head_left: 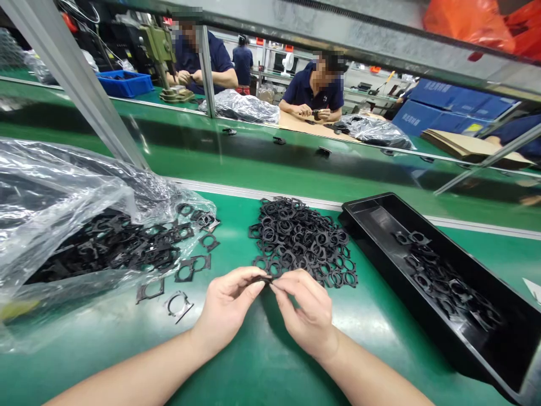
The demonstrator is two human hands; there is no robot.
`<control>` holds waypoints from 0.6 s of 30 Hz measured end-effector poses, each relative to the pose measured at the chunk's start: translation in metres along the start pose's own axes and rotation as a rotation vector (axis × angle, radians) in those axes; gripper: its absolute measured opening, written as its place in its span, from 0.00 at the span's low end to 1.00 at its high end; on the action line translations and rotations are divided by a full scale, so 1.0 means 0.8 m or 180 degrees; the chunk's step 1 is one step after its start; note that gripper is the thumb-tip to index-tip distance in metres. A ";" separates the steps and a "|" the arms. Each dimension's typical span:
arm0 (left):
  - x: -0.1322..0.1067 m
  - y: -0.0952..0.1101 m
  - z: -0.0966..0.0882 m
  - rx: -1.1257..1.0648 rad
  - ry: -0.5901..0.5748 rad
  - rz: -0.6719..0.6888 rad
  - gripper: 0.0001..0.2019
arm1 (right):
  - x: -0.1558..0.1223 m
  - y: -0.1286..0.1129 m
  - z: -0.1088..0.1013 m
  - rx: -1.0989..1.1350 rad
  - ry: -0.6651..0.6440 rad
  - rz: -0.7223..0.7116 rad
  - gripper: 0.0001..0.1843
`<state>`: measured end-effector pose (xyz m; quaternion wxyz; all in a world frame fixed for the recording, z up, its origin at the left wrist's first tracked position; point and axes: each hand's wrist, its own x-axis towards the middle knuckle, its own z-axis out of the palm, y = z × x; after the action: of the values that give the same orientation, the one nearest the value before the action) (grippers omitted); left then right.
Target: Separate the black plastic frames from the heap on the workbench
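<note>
My left hand (228, 307) and my right hand (306, 313) meet over the green table (262, 361), fingertips pinched together on one small black plastic ring part (265, 278). Just beyond the fingers lies a heap of the same black ring parts (302, 239). At the left, a clear plastic bag (63, 225) spills more black frame parts (127, 248) onto the table. A black tray (372, 217) at the right holds several finished-looking black parts (443, 282).
A few loose frame parts (180, 304) lie left of my left hand. Past a metal rail runs a green conveyor (262, 158). Across it sit two people in dark blue shirts (315, 90), with plastic bags, a blue bin (124, 83) and blue boxes (448, 107).
</note>
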<state>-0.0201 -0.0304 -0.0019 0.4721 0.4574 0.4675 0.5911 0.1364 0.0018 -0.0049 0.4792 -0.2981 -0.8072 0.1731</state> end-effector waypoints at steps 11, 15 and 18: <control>0.000 0.003 -0.002 0.0045 -0.0035 -0.0087 0.05 | 0.006 -0.004 0.000 0.0424 -0.0095 0.0504 0.10; 0.001 -0.001 -0.003 0.0100 -0.0154 -0.0117 0.04 | 0.009 -0.003 -0.003 0.0695 -0.0275 0.0709 0.06; 0.002 -0.006 -0.003 0.0123 -0.0248 -0.0121 0.05 | 0.009 0.000 -0.004 0.0753 -0.0271 0.0798 0.06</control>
<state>-0.0222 -0.0290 -0.0067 0.4922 0.4801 0.4687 0.5546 0.1365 0.0062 0.0016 0.4510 -0.3304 -0.7573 0.3377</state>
